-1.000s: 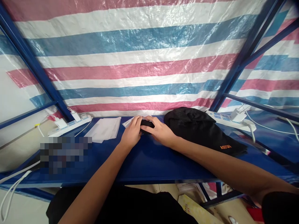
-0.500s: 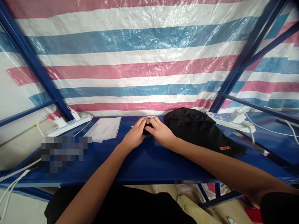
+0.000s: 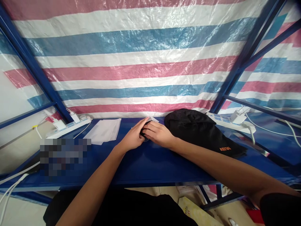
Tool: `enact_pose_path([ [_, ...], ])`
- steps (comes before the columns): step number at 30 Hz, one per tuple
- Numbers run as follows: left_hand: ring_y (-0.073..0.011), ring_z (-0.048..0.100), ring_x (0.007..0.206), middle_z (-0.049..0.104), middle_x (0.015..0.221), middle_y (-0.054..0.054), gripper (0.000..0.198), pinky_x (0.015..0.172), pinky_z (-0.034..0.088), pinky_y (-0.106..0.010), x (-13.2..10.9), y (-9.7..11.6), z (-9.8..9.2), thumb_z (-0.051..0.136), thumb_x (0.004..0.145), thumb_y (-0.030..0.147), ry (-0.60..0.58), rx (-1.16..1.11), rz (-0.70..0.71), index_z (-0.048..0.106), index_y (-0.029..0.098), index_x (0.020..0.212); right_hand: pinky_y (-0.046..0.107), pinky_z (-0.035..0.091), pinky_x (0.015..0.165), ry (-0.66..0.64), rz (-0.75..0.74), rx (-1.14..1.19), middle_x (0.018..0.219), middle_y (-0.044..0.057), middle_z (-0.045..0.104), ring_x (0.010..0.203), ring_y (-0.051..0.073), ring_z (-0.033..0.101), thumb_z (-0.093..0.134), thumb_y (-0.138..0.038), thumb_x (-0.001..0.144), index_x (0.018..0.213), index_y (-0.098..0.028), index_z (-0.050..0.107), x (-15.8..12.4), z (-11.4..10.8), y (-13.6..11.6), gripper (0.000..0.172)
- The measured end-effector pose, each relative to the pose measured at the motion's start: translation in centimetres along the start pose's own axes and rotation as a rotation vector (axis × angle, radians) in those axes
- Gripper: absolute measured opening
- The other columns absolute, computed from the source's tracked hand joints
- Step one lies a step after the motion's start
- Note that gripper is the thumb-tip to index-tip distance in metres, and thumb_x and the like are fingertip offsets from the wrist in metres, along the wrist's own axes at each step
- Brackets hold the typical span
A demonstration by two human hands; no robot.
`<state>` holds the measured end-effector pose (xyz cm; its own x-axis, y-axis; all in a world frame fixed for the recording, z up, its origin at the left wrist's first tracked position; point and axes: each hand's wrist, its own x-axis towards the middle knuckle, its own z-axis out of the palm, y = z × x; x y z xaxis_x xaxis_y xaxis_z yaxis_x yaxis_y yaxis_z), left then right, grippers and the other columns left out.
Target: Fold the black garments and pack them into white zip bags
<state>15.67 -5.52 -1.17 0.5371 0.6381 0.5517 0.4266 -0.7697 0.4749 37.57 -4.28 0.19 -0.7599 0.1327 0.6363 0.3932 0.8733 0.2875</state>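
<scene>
Near the back of the blue tabletop, both hands close around a small dark, rounded object, mostly covered by the fingers, so its kind does not show. My left hand cups its left side, thumb toward me and fingers pointing away. Across its top and right side bend the fingers of my right hand. A whitish sheet or wrapper sticks out just behind the fingers. A thin clear edge shows beneath the object.
White papers lie to the left, a black cloth item with orange letters close on the right. Power strips with plugs stand at the left and right. Blue frame posts and a striped sheet bound the back.
My right fingers have drawn together and slid over the dark object's top. My left hand has shifted slightly left, and more of the whitish piece behind shows.
</scene>
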Motion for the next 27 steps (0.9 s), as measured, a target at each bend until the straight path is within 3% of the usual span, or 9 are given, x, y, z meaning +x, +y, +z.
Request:
enact_pose_path([
  [4,-0.0286,0.039,0.163,0.037,0.178,-0.006,0.101,0.135,0.036,-0.05,0.3,1.3,0.4,0.056,0.086,0.001,-0.013,-0.026,0.028,0.023,0.03,0.177,0.039,0.055,0.087,-0.01,0.013,-0.117,0.097,0.009,0.078,0.089,0.024,0.067,0.06,-0.014,0.107,0.099,-0.017,0.077,0.1,0.7,-0.2,0.02],
  [6,-0.0286,0.041,0.162,0.037,0.179,-0.005,0.101,0.134,0.038,-0.048,0.3,1.7,0.4,0.056,0.086,0.001,-0.023,-0.032,0.026,0.024,0.031,0.177,0.038,0.055,0.085,-0.048,0.028,-0.133,0.093,0.008,0.078,0.084,0.023,0.067,0.061,-0.011,0.105,0.094,-0.017,0.077,0.0,1.1,-0.2,0.02],
  [10,-0.028,0.043,0.161,0.038,0.178,-0.001,0.105,0.132,0.042,-0.047,0.2,1.8,-0.1,0.051,0.083,-0.002,-0.043,0.023,0.006,0.024,0.035,0.177,0.044,0.058,0.103,-0.146,0.023,-0.035,0.113,0.015,0.08,0.116,0.03,0.072,0.062,-0.009,0.103,0.113,-0.014,0.077,-0.3,1.6,-0.3,0.018],
  [14,-0.0283,0.04,0.163,0.038,0.178,-0.001,0.105,0.133,0.04,-0.049,0.0,2.0,-0.6,0.047,0.082,-0.004,-0.054,0.081,0.012,0.025,0.036,0.177,0.05,0.055,0.116,-0.211,0.07,0.036,0.135,0.017,0.075,0.144,0.033,0.061,0.057,-0.003,0.099,0.136,-0.013,0.068,-0.6,1.6,-0.8,0.04],
  [17,-0.0292,0.041,0.161,0.039,0.177,-0.003,0.097,0.132,0.041,-0.049,-0.3,2.2,-1.4,0.051,0.088,0.0,-0.01,0.095,0.006,0.029,0.035,0.175,0.052,0.052,0.122,-0.214,0.081,0.118,0.15,0.019,0.067,0.147,0.032,0.06,0.058,-0.005,0.099,0.146,-0.014,0.062,-0.6,1.2,-1.0,0.048],
  [19,-0.0317,0.043,0.159,0.042,0.174,-0.006,0.092,0.131,0.042,-0.049,-0.7,1.9,-2.2,0.063,0.092,0.01,0.049,0.126,-0.016,0.031,0.035,0.174,0.051,0.054,0.119,-0.184,0.131,0.158,0.157,0.018,0.062,0.144,0.03,0.063,0.057,-0.01,0.103,0.147,-0.017,0.062,-0.7,0.9,-0.8,0.045],
  [22,-0.0359,0.047,0.152,0.052,0.162,-0.01,0.096,0.127,0.044,-0.053,-1.5,0.4,-3.7,0.086,0.085,0.029,0.104,0.231,-0.059,0.04,0.034,0.169,0.05,0.057,0.117,-0.149,0.208,0.192,0.16,0.015,0.06,0.143,0.029,0.063,0.055,-0.012,0.106,0.145,-0.021,0.064,-0.8,0.6,-0.4,0.042],
  [27,-0.026,0.069,0.114,0.07,0.122,-0.006,0.036,0.103,0.058,-0.042,-2.2,-2.0,-4.5,0.073,0.101,0.035,0.088,0.272,-0.063,0.072,0.028,0.136,0.049,0.057,0.115,-0.027,0.299,0.302,0.142,0.012,0.072,0.135,0.027,0.068,0.055,-0.017,0.108,0.132,-0.022,0.07,-0.9,0.2,-0.1,0.028],
])
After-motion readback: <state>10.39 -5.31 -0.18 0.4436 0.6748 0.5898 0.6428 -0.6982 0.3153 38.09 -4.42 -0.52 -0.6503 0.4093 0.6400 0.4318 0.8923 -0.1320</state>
